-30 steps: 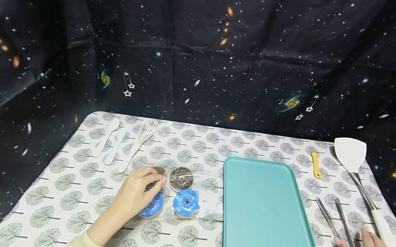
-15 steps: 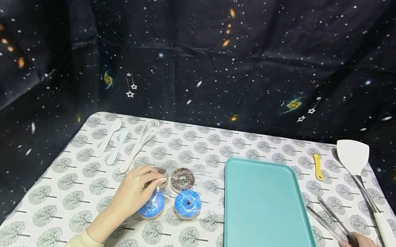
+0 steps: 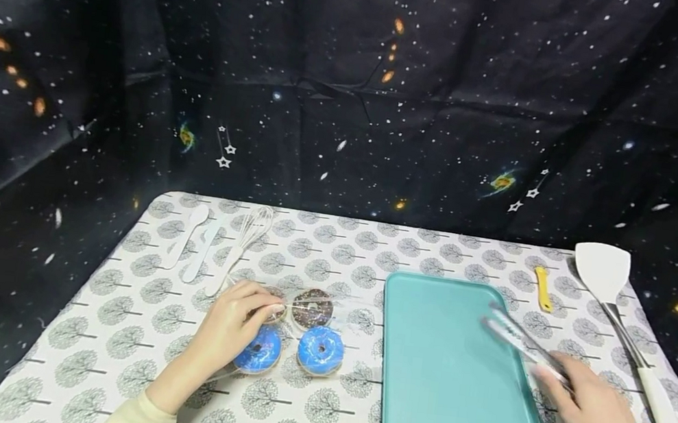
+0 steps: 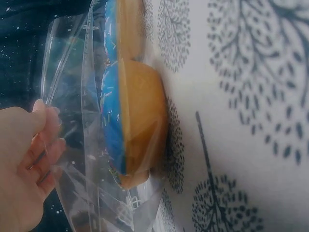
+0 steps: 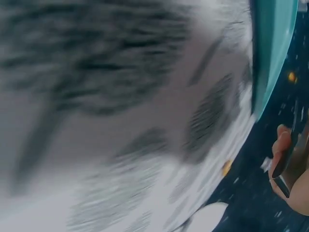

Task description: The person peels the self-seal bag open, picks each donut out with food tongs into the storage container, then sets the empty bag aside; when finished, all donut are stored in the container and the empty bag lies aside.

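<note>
Clear plastic is what your left hand (image 3: 232,328) has between its fingers: you pinch the top of a see-through bag (image 3: 296,324) that lies on the tree-patterned tablecloth (image 3: 116,326), left of the teal tray (image 3: 450,389). In the bag are four doughnuts, two with chocolate icing (image 3: 312,307) at the back and two with blue icing (image 3: 320,349) at the front. Your left wrist view shows the thumb and fingertips (image 4: 46,145) curled round the loose film, with a blue doughnut (image 4: 130,121) just beside them, resting on the cloth.

Your right hand (image 3: 593,414) is closed round the handle end of a pair of metal tongs (image 3: 518,340). The hand is over the tray's right edge and the tongs point up and left above the tray, blurred. Whether their tips are apart or together you cannot tell. The right wrist view is too smeared to add more than the fingers round a dark handle.

On the cloth at the far right lie a white spatula (image 3: 602,270) and, just left of it, a small yellow tool (image 3: 542,288). At the far left lie a whisk (image 3: 246,239) and two white utensils (image 3: 193,244), well apart from the bag.
</note>
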### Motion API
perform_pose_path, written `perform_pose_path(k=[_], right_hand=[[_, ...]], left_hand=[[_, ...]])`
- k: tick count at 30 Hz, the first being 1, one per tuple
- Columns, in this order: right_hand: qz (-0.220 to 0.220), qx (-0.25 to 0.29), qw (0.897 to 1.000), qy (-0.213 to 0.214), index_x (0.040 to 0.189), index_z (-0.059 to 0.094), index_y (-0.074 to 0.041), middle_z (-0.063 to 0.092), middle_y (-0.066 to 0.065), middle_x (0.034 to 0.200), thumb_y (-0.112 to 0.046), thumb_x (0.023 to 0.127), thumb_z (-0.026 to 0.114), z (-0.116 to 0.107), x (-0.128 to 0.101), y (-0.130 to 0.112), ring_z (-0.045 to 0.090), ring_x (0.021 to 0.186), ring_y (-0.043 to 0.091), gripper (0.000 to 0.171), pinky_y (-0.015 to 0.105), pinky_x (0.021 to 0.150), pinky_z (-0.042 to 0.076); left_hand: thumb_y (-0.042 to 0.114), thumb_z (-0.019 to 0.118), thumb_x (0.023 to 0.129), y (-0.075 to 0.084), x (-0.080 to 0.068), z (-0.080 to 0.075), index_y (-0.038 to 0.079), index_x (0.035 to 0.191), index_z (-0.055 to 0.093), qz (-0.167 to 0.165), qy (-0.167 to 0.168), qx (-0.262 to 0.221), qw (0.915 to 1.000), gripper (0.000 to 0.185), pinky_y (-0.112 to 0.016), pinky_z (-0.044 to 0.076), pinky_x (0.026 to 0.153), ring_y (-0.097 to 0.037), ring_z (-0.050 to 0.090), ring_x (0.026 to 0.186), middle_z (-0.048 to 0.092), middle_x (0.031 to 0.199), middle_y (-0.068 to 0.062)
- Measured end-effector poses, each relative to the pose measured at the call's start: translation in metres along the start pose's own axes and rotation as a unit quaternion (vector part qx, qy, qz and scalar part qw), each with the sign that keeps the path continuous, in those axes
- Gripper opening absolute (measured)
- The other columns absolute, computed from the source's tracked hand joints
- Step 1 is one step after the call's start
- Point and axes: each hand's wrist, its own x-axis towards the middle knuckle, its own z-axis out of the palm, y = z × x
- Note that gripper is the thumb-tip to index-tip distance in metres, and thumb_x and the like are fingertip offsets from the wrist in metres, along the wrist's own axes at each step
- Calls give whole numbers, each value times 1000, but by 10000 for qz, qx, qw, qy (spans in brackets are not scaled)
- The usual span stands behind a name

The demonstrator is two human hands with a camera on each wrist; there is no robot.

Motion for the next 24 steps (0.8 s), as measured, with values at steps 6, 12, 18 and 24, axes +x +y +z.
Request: perform_pose_path(k=[6,12,18,24], right_hand=[[-1580,-200,9857,559,114,61,-13,68,4,99,-44,87,62,8,25,-45,65,78,22,41,41,59,53],[-2864,-619,9515,941,109,63,-17,63,-7,88,-48,82,66,16,47,-84,58,71,10,41,32,61,49],[-3654,-672,9217,1118,108,63,-14,64,-3,88,-46,83,66,20,66,-106,60,75,13,42,31,67,48],[-4175,-683,8965,1317,106,65,-12,60,-5,82,-44,77,71,24,85,-120,57,71,12,43,31,65,48]], left_hand=[[17,70,83,-1,0,-2,15,91,73,-96,-61,-16,9999,9,-29,51,76,-9,56,87,66,89,7],[19,70,83,-2,-1,-1,15,91,73,-96,-77,-51,9999,9,-31,51,81,-9,57,90,66,91,7],[18,68,85,-3,-1,1,14,92,72,-17,-119,-122,9999,9,-33,51,86,-12,58,93,66,93,5],[19,67,86,-3,-2,1,13,92,72,-73,-122,-123,9998,10,-35,50,88,-12,58,94,66,94,5]])
